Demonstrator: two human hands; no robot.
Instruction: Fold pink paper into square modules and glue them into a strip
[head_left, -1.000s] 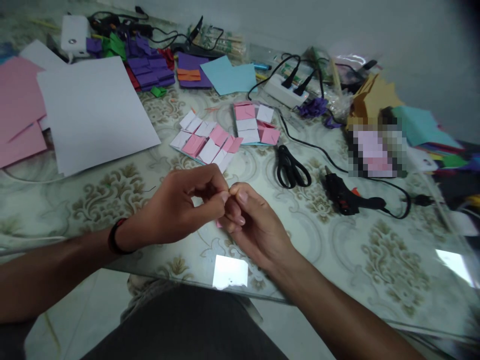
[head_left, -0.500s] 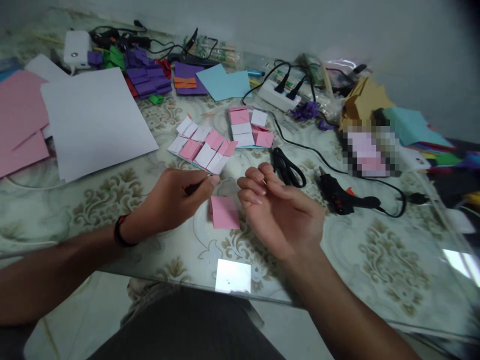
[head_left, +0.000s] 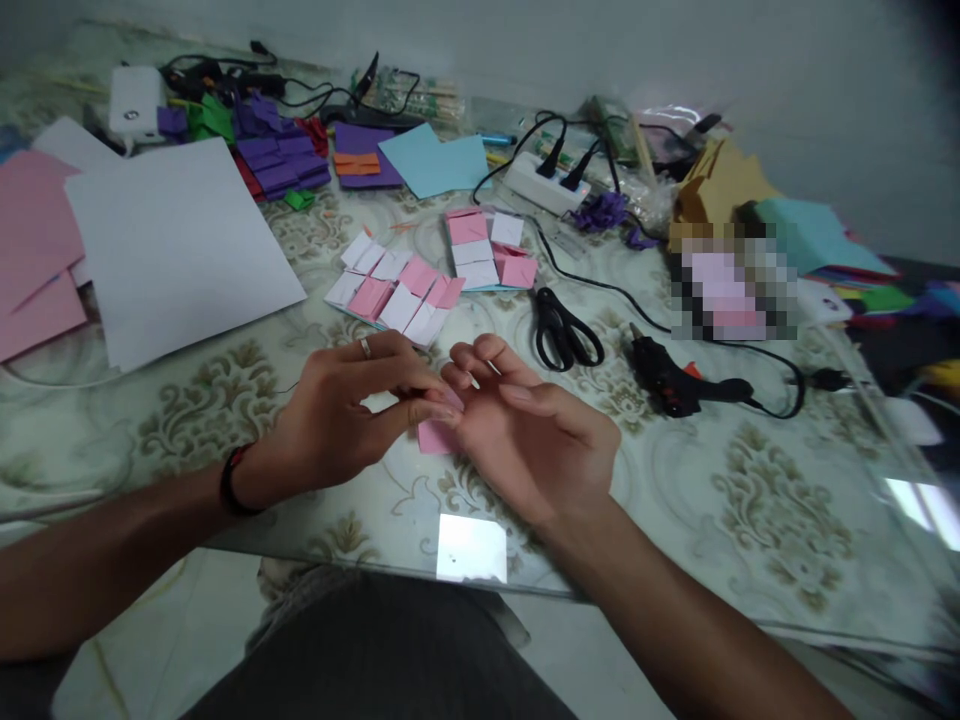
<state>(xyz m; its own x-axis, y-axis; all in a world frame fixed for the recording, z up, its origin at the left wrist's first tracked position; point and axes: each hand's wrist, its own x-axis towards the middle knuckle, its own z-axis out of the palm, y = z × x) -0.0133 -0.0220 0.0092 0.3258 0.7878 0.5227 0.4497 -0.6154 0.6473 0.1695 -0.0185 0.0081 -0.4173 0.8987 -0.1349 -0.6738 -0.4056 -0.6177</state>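
Left hand (head_left: 375, 400), pinched narrow, contents unclear, had since come across to the loosely cupped right hand (head_left: 532, 425), partly hiding the pink paper (head_left: 435, 438) on the bench (head_left: 660, 510), its long axis indistinguishable.

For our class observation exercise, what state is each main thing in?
Left hand: thumb and fingers pinched together
Right hand: palm up, fingers curled
Pink paper: partly hidden by hands
Scissors: lying flat
Glue gun: lying down, cord attached
Power strip: two plugs inserted
White paper: flat
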